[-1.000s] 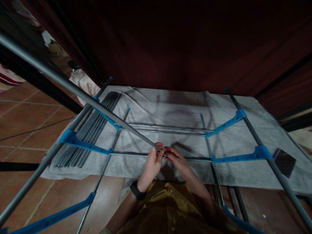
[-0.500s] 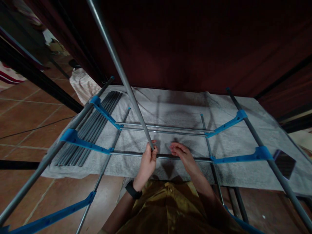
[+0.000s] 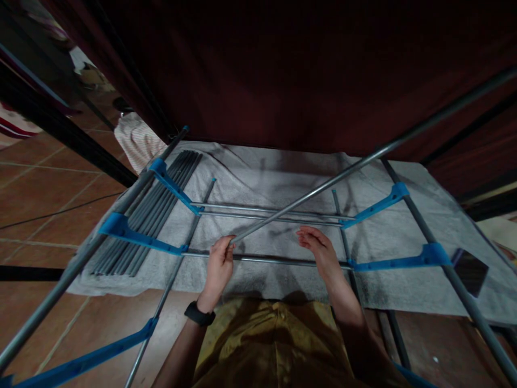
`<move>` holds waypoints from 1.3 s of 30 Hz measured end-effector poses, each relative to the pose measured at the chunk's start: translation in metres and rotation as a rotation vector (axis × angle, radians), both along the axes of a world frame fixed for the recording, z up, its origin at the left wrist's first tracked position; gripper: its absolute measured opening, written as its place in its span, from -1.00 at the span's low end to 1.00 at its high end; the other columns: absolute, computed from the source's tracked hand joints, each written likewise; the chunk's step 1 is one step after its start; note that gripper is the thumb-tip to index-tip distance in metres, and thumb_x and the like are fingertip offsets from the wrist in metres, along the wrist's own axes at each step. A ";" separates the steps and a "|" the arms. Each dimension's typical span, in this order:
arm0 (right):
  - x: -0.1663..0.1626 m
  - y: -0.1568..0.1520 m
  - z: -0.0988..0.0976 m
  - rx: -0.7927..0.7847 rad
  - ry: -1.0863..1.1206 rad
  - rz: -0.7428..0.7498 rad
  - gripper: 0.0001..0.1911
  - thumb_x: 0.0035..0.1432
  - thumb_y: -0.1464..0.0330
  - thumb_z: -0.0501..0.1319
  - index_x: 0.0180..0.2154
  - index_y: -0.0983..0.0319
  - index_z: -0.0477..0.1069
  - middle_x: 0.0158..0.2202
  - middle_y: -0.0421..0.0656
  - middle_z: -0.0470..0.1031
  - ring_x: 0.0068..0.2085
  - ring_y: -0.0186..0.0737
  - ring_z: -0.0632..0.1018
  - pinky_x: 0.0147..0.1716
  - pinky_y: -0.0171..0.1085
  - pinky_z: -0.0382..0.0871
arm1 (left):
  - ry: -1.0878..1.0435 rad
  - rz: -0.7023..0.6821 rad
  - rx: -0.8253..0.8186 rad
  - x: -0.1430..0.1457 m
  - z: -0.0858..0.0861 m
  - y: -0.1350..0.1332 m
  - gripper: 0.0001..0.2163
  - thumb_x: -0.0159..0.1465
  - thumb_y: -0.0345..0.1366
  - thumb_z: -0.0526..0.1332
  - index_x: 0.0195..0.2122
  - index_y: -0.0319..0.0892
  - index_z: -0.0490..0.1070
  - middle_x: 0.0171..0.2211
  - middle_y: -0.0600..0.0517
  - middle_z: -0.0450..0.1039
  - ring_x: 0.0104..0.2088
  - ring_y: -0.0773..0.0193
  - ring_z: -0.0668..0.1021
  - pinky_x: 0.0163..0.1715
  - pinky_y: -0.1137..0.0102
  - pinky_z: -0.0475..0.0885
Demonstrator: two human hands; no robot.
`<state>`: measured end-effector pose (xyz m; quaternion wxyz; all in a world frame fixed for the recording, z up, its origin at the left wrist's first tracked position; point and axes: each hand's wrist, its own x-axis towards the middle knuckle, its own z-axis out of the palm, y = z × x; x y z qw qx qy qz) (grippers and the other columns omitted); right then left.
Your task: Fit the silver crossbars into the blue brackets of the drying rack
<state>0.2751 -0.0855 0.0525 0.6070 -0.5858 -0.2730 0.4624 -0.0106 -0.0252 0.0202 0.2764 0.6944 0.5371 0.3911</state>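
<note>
The left hand (image 3: 220, 260) is clamping a metal rod's (image 3: 315, 192) near left end; the rod is slanting toward the far right, the right hand (image 3: 322, 253) hovering apart from it, loosely half-curled.

A grey cloth (image 3: 242, 175) spreads beneath and beyond the left hand (image 3: 220, 258) and the right hand (image 3: 321, 250), with a dark red curtain (image 3: 258, 81) hanging farther off behind it. Well to the right of the right hand, a dark phone (image 3: 472, 272) lies on the cloth. Well to the left of the left hand, a thin cable (image 3: 60, 210) crosses the tiled floor (image 3: 52, 186); farther forward on that side are a slanting black beam (image 3: 64, 121) and a pale striped fabric (image 3: 135, 137).
</note>
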 end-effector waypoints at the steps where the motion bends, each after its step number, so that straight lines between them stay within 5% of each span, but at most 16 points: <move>1: 0.001 0.000 0.001 0.007 0.004 -0.009 -0.65 -0.04 0.06 0.41 -0.24 0.10 0.60 -0.22 -0.13 0.64 -0.24 -0.14 0.56 -0.14 -0.09 0.46 | 0.029 0.007 0.015 -0.005 -0.003 0.001 -0.80 0.31 -0.28 0.10 -0.15 -0.13 0.49 -0.28 -0.04 0.55 -0.19 0.09 0.56 -0.10 0.21 0.39; 20: 0.018 -0.005 0.009 0.097 0.249 -0.127 -0.80 -0.06 0.28 0.45 -0.33 0.14 0.55 -0.26 -0.18 0.63 -0.24 -0.23 0.59 -0.19 -0.20 0.49 | 0.454 0.042 0.121 -0.055 -0.011 -0.002 -0.67 0.26 -0.43 0.00 -0.15 -0.11 0.55 -0.24 -0.09 0.58 -0.13 -0.01 0.55 -0.10 0.14 0.32; 30: 0.028 -0.007 -0.011 0.092 0.293 -0.154 -0.72 -0.01 0.32 0.37 -0.18 0.13 0.55 -0.19 -0.18 0.63 -0.21 -0.25 0.59 -0.14 -0.20 0.51 | 0.510 0.024 0.157 -0.075 -0.017 -0.005 -0.66 0.26 -0.46 0.00 -0.17 -0.09 0.56 -0.23 -0.07 0.59 -0.13 0.00 0.53 -0.06 0.14 0.30; 39: 0.061 -0.014 -0.032 0.066 0.302 -0.382 -0.80 0.03 0.30 0.34 -0.24 0.15 0.49 -0.24 -0.18 0.61 -0.25 -0.28 0.61 -0.20 -0.26 0.55 | 0.500 0.066 0.240 -0.073 -0.004 0.000 -0.70 0.27 -0.46 0.02 -0.20 -0.10 0.54 -0.20 -0.08 0.60 -0.11 0.00 0.54 0.07 0.07 0.27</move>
